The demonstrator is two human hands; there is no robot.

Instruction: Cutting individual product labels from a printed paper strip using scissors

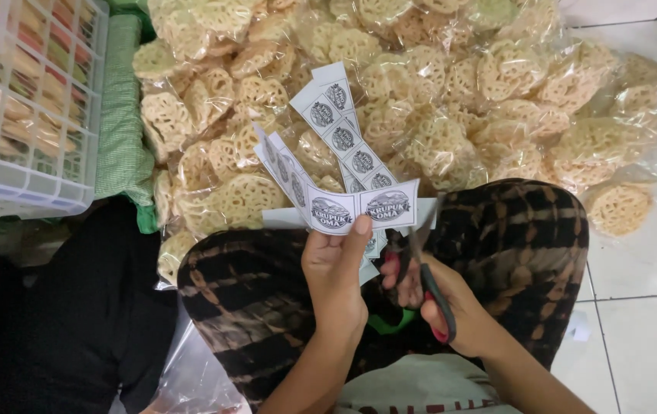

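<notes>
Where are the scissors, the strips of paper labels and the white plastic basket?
scissors [429, 295]: head view, on the dark handle in the right hand.
paper labels [344, 139]: head view, middle of an upright strip.
white basket [33, 188]: head view, its front rim.

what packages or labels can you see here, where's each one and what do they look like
Label strips: white paper with round dark emblems, fanned out in the left hand, centre.
Clear bags: pale yellow lattice crackers, piled on the floor ahead.
White crate: top left, packets of coloured crackers inside.
Scissors: dark with red handles, in the right hand.
</notes>
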